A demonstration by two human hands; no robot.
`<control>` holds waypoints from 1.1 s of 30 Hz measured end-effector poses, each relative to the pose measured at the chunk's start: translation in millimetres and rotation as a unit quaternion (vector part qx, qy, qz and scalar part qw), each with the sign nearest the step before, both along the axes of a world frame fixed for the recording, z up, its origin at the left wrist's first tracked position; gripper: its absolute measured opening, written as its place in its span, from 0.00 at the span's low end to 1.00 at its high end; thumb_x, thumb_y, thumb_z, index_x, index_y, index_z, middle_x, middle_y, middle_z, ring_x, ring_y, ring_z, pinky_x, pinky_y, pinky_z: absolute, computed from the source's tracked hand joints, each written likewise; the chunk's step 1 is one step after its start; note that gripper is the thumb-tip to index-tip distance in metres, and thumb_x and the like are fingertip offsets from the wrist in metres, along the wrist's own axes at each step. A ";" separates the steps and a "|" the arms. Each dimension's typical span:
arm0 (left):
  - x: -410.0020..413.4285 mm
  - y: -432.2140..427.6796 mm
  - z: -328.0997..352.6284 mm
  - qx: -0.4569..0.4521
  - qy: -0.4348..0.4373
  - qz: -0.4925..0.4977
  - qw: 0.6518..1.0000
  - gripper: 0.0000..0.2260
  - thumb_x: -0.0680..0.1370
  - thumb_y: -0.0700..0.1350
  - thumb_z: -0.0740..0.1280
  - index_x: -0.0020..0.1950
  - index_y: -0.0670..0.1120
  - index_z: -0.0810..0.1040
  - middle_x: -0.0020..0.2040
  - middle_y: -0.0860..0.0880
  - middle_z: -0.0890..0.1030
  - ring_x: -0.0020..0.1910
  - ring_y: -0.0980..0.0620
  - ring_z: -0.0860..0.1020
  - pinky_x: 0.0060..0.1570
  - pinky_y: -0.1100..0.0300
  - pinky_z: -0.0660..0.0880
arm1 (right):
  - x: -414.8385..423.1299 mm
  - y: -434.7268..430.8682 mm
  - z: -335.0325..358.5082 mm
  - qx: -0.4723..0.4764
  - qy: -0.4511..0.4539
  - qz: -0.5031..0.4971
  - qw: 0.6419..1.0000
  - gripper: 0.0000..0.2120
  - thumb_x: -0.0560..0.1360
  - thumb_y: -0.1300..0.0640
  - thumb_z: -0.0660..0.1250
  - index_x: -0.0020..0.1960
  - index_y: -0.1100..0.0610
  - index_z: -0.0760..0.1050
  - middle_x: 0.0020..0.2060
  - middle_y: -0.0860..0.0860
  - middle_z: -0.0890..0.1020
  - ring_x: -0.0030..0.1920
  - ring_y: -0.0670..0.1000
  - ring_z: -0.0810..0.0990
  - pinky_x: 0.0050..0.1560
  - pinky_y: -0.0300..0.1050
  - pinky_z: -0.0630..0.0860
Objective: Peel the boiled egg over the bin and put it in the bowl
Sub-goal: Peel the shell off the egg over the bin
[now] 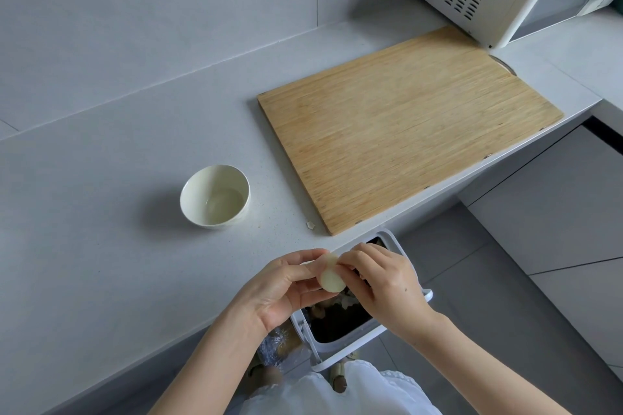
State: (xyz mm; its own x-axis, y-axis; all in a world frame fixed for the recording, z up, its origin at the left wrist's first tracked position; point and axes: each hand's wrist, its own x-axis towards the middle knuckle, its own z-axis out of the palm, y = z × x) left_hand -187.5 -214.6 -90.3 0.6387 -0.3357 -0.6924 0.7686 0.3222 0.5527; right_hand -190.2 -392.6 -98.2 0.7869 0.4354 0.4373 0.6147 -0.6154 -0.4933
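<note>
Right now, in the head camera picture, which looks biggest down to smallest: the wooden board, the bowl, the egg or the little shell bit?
1. wooden board
2. bowl
3. egg, though it is nearer the camera than the bowl
4. shell bit

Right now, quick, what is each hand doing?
Left hand: holds the pale, smooth boiled egg.
Right hand: fingertips pinch the same egg, over the white plastic bin.

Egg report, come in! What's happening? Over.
Left hand holds egg, right hand pinches it. Over open bin. Bowl has no egg; way clear.
</note>
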 end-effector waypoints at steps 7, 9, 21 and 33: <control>0.4 1.5 -0.4 -0.008 0.006 0.009 1.000 0.15 0.66 0.40 0.71 0.52 0.40 0.79 0.47 0.40 0.83 0.45 0.45 0.83 0.45 0.52 0.81 | -2.6 3.6 1.4 0.104 0.150 -0.032 0.983 0.05 0.77 0.61 0.61 0.43 0.60 0.73 0.37 0.53 0.76 0.36 0.49 0.73 0.36 0.40 0.72; 0.3 1.5 -0.3 -0.017 0.012 0.022 1.000 0.13 0.67 0.39 0.70 0.51 0.40 0.79 0.47 0.39 0.83 0.45 0.44 0.82 0.44 0.52 0.82 | -1.4 1.8 1.6 0.125 0.169 -0.073 0.975 0.03 0.75 0.64 0.63 0.42 0.60 0.74 0.36 0.49 0.76 0.37 0.44 0.73 0.37 0.36 0.72; -0.7 0.8 0.7 -0.051 -0.004 0.043 0.998 0.16 0.68 0.37 0.66 0.55 0.38 0.77 0.47 0.39 0.84 0.46 0.43 0.83 0.45 0.52 0.82 | 1.8 -1.8 5.2 0.133 0.332 -0.070 0.931 0.14 0.76 0.47 0.59 0.56 0.52 0.76 0.29 0.47 0.78 0.31 0.44 0.76 0.32 0.34 0.70; 1.0 -5.4 2.7 0.052 -0.030 0.021 0.998 0.13 0.64 0.41 0.72 0.47 0.41 0.78 0.40 0.42 0.84 0.39 0.46 0.84 0.38 0.55 0.81 | 5.7 3.2 9.0 0.017 0.216 0.058 0.974 0.16 0.80 0.48 0.53 0.61 0.53 0.73 0.42 0.53 0.84 0.41 0.50 0.80 0.43 0.44 0.76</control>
State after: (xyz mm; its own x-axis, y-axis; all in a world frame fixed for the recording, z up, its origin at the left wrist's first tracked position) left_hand -186.5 -220.0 -87.6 0.6921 -0.2363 -0.6821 0.7201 0.2919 0.6295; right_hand -184.5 -389.4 -89.3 0.8468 0.5240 0.0911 0.4096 -0.5332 -0.7402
